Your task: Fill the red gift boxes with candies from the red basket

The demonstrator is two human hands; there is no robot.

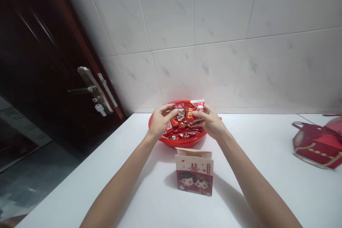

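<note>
Over the red basin [183,143], the left hand [159,120] and right hand [213,122] pinch candy packets [181,114] between clamped fingers, not yet in the open-topped carton [195,175] in front of it.

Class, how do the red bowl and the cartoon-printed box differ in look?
The bowl is rounded; the box is flat-sided. The bowl is plain red; the box is cream and dark red with cartoon figures. The bowl holds wrapped packets; the box's contents are hidden. Both stand on the white table.
</note>
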